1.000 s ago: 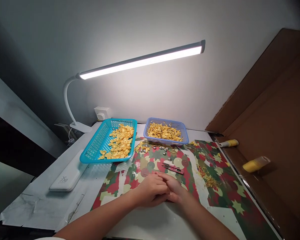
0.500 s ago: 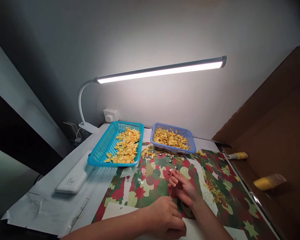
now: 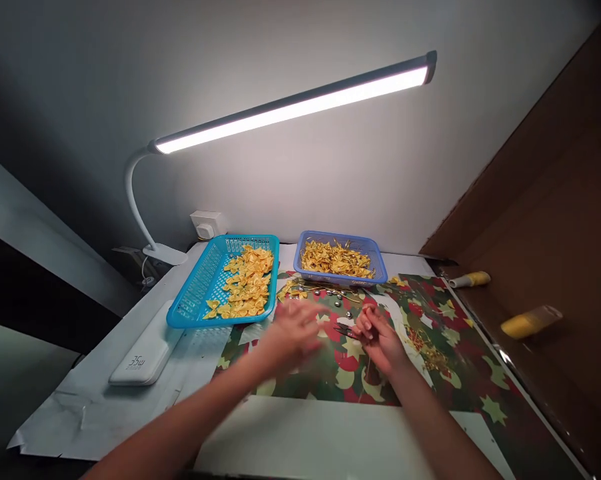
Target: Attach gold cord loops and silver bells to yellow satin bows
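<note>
My left hand [image 3: 293, 337] is smeared by motion over the camouflage-patterned sheet [image 3: 325, 383], near the front right corner of the teal basket; what it holds, if anything, is not visible. My right hand [image 3: 377, 337] is closed to its right, fingers curled around dark pointed metal snips [image 3: 344, 330] whose tips point left. Yellow bows [image 3: 250, 283] fill the right part of the teal basket [image 3: 193, 300]. Gold bows with thin stems [image 3: 335, 259] lie in the blue-purple basket [image 3: 380, 267]. Small silver bells [image 3: 337, 304] and gold wires lie in front of it.
A lit lamp [image 3: 295, 110] spans above the table. A white power bank [image 3: 145, 360] lies at the left. Gold and red scraps [image 3: 427, 350] lie right of my right hand. Two yellow-and-clear tubes [image 3: 530, 322] rest by the brown board at the right. A pale board [image 3: 300, 433] is in front.
My left hand has moved up and left, away from my right hand, toward the teal basket. The snips show more clearly at my right hand. The camera view has shifted.
</note>
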Motion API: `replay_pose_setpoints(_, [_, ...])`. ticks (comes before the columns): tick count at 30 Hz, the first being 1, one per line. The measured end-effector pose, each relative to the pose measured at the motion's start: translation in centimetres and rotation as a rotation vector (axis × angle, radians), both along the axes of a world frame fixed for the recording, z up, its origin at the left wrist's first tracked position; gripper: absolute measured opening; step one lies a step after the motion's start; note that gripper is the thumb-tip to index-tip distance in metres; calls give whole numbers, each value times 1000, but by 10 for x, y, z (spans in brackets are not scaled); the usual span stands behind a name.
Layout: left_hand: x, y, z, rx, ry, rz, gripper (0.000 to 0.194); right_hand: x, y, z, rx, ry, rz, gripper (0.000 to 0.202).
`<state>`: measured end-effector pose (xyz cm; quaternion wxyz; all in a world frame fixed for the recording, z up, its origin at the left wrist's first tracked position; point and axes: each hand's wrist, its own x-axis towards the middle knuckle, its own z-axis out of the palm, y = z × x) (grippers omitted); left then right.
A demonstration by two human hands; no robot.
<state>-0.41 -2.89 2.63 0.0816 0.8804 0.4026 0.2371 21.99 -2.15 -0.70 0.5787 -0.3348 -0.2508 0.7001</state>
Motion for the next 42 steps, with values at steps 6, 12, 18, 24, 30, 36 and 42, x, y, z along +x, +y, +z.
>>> replay_pose_setpoints(6, [-94, 67, 30, -150, 138, 475, 23, 5, -1, 7, 105, -115, -6, 28])
replay_pose_setpoints(12, [-103, 80, 9, -255, 281, 485, 25, 7, 0, 1, 121, -149, -17, 30])
replay_pose_setpoints(18, [-73, 71, 27, -133, 326, 525, 35, 5, 3, -6, 102, -161, -32, 29])
replay_pose_setpoints(24, [3, 72, 12, -134, 468, 260, 17, -1, 3, -13, 90, -200, -24, 31])
replay_pose_setpoints(30, [19, 89, -9, -222, 508, 344, 31, -4, 1, -19, 110, -228, -17, 28])
replay_pose_setpoints(36, [19, 74, 8, -155, 304, 400, 26, -11, -2, -21, 166, -260, -25, 19])
replay_pose_setpoints(42, [38, 35, 1, -793, -851, 236, 15, -16, -4, -15, 274, -293, -61, 14])
